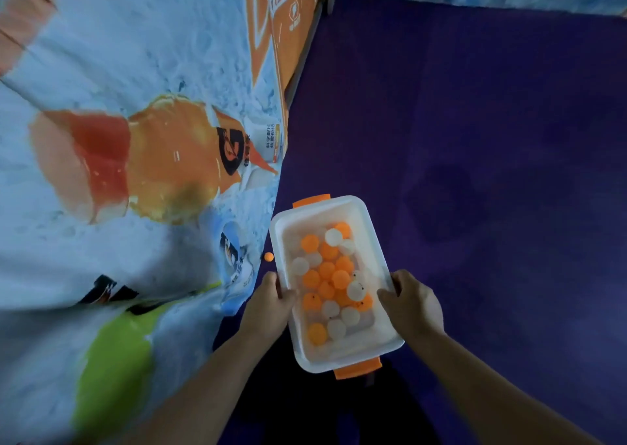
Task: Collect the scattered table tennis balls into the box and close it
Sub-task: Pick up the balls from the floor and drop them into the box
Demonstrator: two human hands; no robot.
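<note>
Fingers: the left hand (269,304) is curled over the left long rim of the box (281,237), with its fingertips (288,295) hooked inside the wall. The right hand (414,304) clamps the right long rim in the same way, fingertips (386,294) over the edge. Both grips sit at about mid-length, opposite each other, so the box is held between the 2 hands.

Box: white and open-topped, with 1 orange latch at the far end (311,201) and 1 at the near end (358,368). Its long axis runs away from the person, with the far end leaning slightly left. It is partly filled with orange and white balls (327,270). No lid is in view.

Key relation: 1 loose ball (268,257), orange, lies on the purple floor (475,139) just outside the box's left wall. It is ahead of the left fingertips, in the narrow gap between the box and the foot of the printed banner (135,159). The left hand is clearly the nearer one; the right hand would have to cross the box.

Judgement: collection is nearly done, with 1 stray visible. The next move probably calls for the left hand to let go and reach forward. The ball may roll against the banner.
</note>
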